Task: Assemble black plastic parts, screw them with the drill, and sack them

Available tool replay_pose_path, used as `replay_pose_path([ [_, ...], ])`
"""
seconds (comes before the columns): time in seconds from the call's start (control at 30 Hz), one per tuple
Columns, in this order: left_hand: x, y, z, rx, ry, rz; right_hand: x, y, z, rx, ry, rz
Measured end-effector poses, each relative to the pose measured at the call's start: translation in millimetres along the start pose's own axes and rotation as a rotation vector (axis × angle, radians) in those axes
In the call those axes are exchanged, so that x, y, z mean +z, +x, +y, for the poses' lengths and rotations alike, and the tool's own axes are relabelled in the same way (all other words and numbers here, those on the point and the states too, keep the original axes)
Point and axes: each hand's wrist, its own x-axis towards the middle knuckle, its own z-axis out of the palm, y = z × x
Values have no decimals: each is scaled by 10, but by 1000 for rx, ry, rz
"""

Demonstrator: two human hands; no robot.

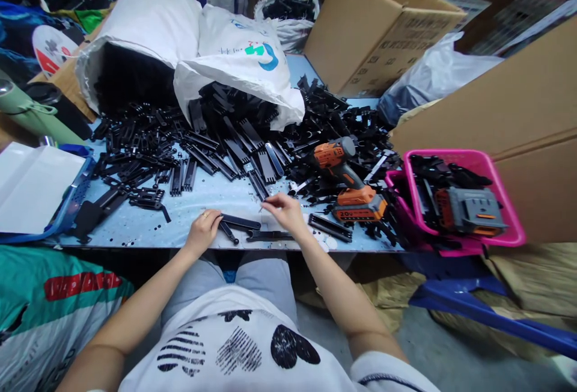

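Observation:
Near the table's front edge, my left hand (202,231) pinches the left end of a long black plastic bar (242,222). A short black arm (229,232) with a rounded end slants out below that bar. My right hand (285,213) is closed at the fingertips on a small thin piece, too small to name, just right of the bar. Below it, a black piece with a forked end (270,236) lies on the table. To the right rests a pair of slotted black bars (330,228). An orange and grey cordless driver (336,160) stands on its battery farther right.
White sacks (144,19) spill black parts (243,139) across the blue table. A pink basket (509,223) at right holds black parts and a battery-like block (478,211). A cardboard box (360,31) stands behind. At left are a blue tray (81,190) and a green bottle (40,115).

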Motion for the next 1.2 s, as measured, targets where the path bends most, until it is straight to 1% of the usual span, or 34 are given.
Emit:
replay_pose_path([
  [0.07, 15, -3, -9, 10, 21, 5, 101, -256, -46, -52, 124, -15],
  [0.13, 25, -9, -22, 32, 41, 9, 173, -418, -48, -119, 132, 36],
  [0.23, 14, -7, -33, 71, 76, 14, 228, -522, 19, -286, 21, 114],
  [0.3, -1, 20, -1, 111, 150, 20, 254, -555, 86, -397, -63, 103],
  [0.33, -4, 43, 34, 151, 196, 5, 267, -569, 120, -442, -97, 81],
  [0.37, -1, 73, 82, 208, 235, -37, 279, -583, 155, -474, -127, 54],
  [0.4, 10, 109, 140, 277, 260, -106, 286, -594, 188, -494, -153, 30],
  [0.47, 53, 188, 268, 415, 268, -303, 280, -607, 253, -524, -204, -16],
  [0.53, 112, 258, 377, 492, 266, -475, 239, -602, 313, -561, -260, -80],
  [0.57, 141, 283, 415, 505, 275, -527, 209, -595, 341, -584, -290, -117],
  [0.63, 188, 307, 449, 512, 299, -573, 141, -577, 395, -632, -359, -202],
  [0.7, 215, 306, 437, 527, 317, -573, 83, -561, 447, -673, -458, -275],
  [0.73, 223, 302, 422, 534, 329, -565, 62, -553, 471, -678, -519, -291],
  [0.8, 222, 303, 390, 531, 368, -543, 36, -530, 499, -642, -629, -267],
  [0.87, 185, 319, 378, 477, 416, -518, 9, -491, 467, -579, -675, -195],
  [0.93, 84, 339, 415, 411, 413, -476, -56, -442, 332, -577, -617, -160],
  [1.0, -94, 336, 525, 384, 287, -403, -175, -406, 83, -658, -439, -208],
  [1.03, -205, 319, 609, 385, 168, -366, -248, -401, -73, -712, -304, -268],
  [1.1, -434, 256, 823, 389, -144, -323, -374, -429, -398, -787, 20, -425],
  [1.17, -619, 171, 1052, 339, -419, -318, -408, -511, -676, -787, 317, -554],
  [1.2, -680, 129, 1156, 300, -519, -312, -373, -570, -778, -759, 436, -582],
])
